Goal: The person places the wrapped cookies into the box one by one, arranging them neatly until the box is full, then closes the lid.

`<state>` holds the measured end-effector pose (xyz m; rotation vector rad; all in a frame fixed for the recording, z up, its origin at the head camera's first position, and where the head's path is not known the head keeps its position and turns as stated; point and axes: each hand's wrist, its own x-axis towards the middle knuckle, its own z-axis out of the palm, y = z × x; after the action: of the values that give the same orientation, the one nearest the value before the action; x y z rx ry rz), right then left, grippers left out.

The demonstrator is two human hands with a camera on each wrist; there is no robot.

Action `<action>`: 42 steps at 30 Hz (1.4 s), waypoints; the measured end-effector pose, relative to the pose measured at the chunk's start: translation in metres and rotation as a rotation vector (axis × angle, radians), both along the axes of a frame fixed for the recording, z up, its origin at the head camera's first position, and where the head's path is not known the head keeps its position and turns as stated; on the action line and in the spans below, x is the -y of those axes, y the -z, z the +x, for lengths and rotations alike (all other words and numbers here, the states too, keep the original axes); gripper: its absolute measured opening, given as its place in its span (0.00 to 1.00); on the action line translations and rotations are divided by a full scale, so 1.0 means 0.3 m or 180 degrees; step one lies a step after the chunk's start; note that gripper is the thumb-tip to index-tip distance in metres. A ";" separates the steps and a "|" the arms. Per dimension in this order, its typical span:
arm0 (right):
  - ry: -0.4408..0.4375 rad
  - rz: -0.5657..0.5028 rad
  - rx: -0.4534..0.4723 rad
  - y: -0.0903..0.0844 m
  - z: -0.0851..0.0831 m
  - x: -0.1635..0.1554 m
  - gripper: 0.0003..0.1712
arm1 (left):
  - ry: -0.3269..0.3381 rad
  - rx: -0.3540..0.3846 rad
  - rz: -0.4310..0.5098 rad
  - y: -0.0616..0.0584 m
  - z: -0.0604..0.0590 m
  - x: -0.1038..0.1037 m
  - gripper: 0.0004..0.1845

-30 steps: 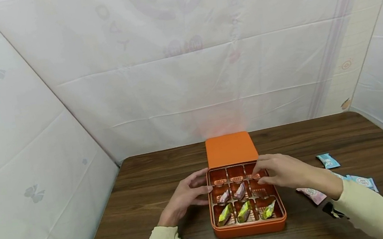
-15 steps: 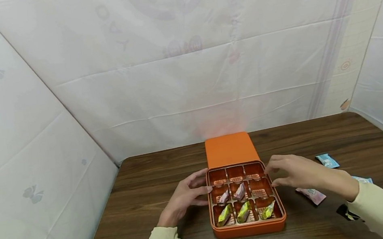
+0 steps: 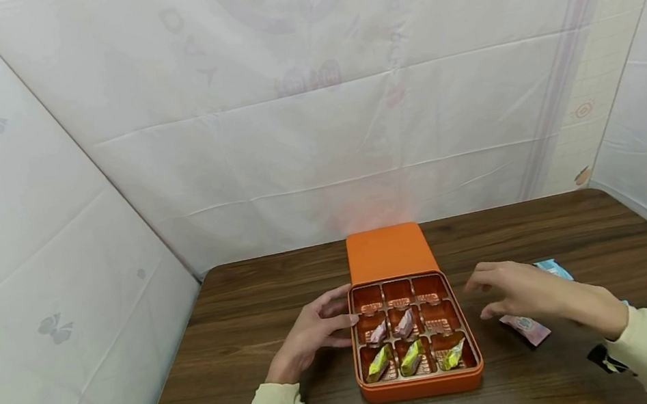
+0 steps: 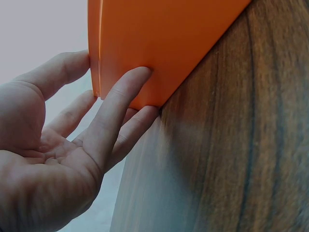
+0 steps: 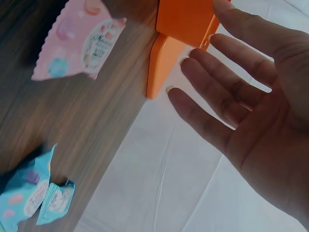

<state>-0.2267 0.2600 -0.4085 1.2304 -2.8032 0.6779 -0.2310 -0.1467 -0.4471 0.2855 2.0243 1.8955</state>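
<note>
1. Fingers (image 4: 118, 104) of L hand (image 3: 312, 333) are extended, unclenched; L side of orange box (image 3: 422, 388) is touched by them.
2. R hand (image 3: 518, 286) is held over table, R of box + apart from it; its fingers are released, loosely bent.
3. Box is set on brown wood table (image 3: 262, 293), w/ orange lid (image 3: 389, 251) laid just behind.
4. Box is divided 3x3: yellow-wrapped candies (image 3: 412, 357) are seated 1 per compt. in near row; pink-wrapped candies (image 3: 405, 323) are seated in mid row, L + ctr.
5. Pink packet (image 3: 526, 329) is left lying on table near R hand.
6. Blue packets (image 5: 56, 203) are seen (2) in R wrist view, also on table.
7. Table is backed by white printed cloth (image 3: 289, 131).
</note>
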 end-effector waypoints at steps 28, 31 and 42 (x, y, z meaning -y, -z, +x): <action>0.0239 0.0624 0.0781 0.026 0.007 -0.087 0.29 | 0.0022 0.0008 0.0005 -0.005 0.001 -0.002 0.36; 0.0356 0.0677 0.0779 0.029 0.006 -0.086 0.30 | 0.0007 0.0011 -0.0004 -0.001 0.002 -0.002 0.36; 0.0560 0.0712 0.0666 0.035 -0.001 -0.098 0.25 | 0.0031 -0.0012 0.0003 -0.002 0.003 0.000 0.35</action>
<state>-0.2269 0.2895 -0.4190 0.9703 -3.1865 0.5226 -0.2301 -0.1466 -0.4465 0.2989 2.0208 1.8914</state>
